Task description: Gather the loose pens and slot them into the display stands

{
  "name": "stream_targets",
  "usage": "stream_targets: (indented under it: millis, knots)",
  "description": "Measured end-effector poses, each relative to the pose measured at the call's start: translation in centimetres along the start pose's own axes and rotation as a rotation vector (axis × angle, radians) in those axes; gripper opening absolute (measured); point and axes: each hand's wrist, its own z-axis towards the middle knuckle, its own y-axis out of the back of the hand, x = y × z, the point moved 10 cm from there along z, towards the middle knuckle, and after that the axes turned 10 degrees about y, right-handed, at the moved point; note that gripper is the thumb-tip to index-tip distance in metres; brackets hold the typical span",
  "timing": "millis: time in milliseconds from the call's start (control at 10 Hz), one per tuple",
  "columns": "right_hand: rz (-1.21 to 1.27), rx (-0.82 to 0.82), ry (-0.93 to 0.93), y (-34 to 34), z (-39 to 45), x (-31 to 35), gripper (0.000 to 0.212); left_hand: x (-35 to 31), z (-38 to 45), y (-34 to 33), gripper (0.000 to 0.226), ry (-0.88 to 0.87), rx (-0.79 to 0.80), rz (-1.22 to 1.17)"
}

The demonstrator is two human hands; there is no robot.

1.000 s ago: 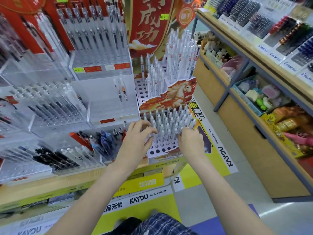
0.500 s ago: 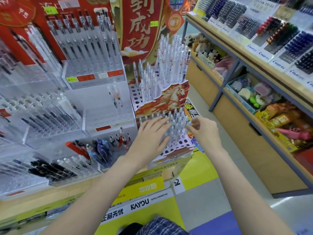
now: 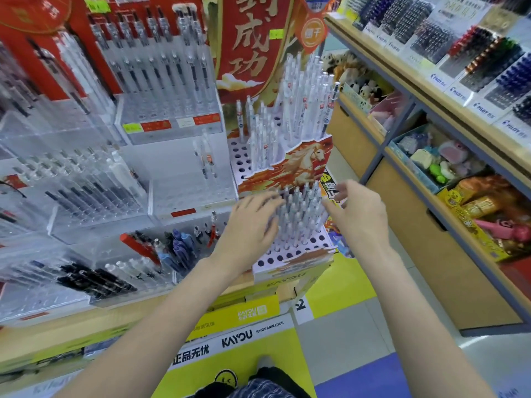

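both hands, left hand (image 3: 253,225) and right hand (image 3: 359,214), fingers spread, are flanking slotted pens (image 3: 298,214); front holes (image 3: 287,255) are waiting empty

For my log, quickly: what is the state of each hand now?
Left hand: open, fingers on the pens.
Right hand: open, holding nothing.

Location: retail shop, stationery section. Evidence: tiered cardboard display stand (image 3: 287,168) with punched holes holding upright pens (image 3: 298,214); clear acrylic racks (image 3: 94,202) of pens to the left, with red and yellow price labels (image 3: 156,126). Right: wooden shelving (image 3: 402,79) with rows of pens over "PILOT" tags, and bins of small toys (image 3: 439,159) below. Yellow "KAYOU" branded signage (image 3: 237,334) near the floor.
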Motion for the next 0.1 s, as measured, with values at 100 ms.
stream_targets:
  millis: [100]
  knots:
    - [0.308, 0.0, 0.141, 0.78, -0.27, 7.16, 0.025, 3.78, -1.91, 4.27, 0.039, 0.128, -0.148, -0.124]
